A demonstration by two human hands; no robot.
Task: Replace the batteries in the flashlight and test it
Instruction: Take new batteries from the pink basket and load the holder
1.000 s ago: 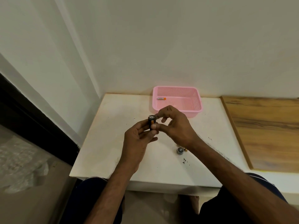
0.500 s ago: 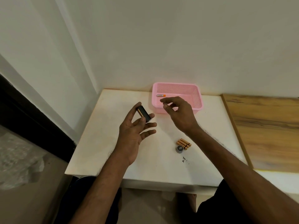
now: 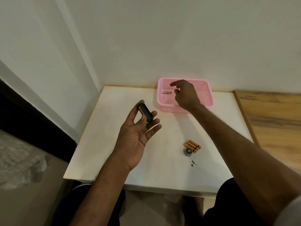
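Note:
My left hand (image 3: pixel 138 136) holds a short black battery holder (image 3: pixel 145 114) with a gold battery showing in it, pinched between thumb and fingers above the white table (image 3: pixel 114 144). Over the pink basket (image 3: pixel 206 97) hovers my right hand (image 3: pixel 185 95), fingers spread and empty. One battery (image 3: pixel 167 92) with an orange end lies on the basket floor just left of those fingers. Several gold batteries (image 3: pixel 192 145) lie side by side on the table, with a round black cap (image 3: pixel 188 151) touching them at the front.
A wooden board (image 3: pixel 273 124) borders the table on the right. White walls close the back and left. Small dark specks (image 3: pixel 193 163) mark the table near its front edge. My knees show below the front edge.
My hands have separated. The right hand left the holder and reached back over the pink basket. The left hand keeps the holder and has tipped it on its side.

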